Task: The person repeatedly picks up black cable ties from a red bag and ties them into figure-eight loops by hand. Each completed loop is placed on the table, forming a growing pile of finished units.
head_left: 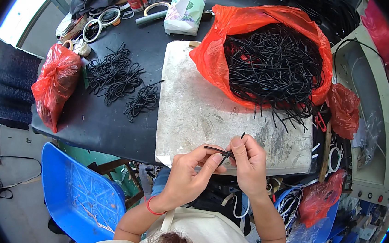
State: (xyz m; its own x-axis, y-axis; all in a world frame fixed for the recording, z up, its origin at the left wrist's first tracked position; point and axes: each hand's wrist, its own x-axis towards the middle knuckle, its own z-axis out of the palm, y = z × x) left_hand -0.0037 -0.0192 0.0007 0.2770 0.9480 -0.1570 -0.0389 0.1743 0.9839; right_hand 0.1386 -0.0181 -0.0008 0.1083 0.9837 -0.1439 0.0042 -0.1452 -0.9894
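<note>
Over the near edge of a pale, stained board (pixel 181 115), both hands pinch a short black cord (pixel 213 147). My left hand (pixel 187 174) is closed on it with thumb and fingertips. My right hand (pixel 251 168) grips the cord too, and one end sticks up past its thumb. The cord looks looped or knotted between the hands, but the fingers partly hide it. Beyond them, an open red plastic bag (pixel 208 53) lies full of loose black cords (pixel 273 63), some spilling onto the board. Looped black cords (pixel 112 77) lie in a pile on the left.
A tied red bag (pixel 58 82) sits at the table's left edge. Tape rolls (pixel 109 16) and a tissue pack (pixel 185 9) are at the back. A blue plastic bin (pixel 75 189) stands lower left. On the right are a grey metal housing (pixel 384 152) and a crumpled red bag (pixel 343 111).
</note>
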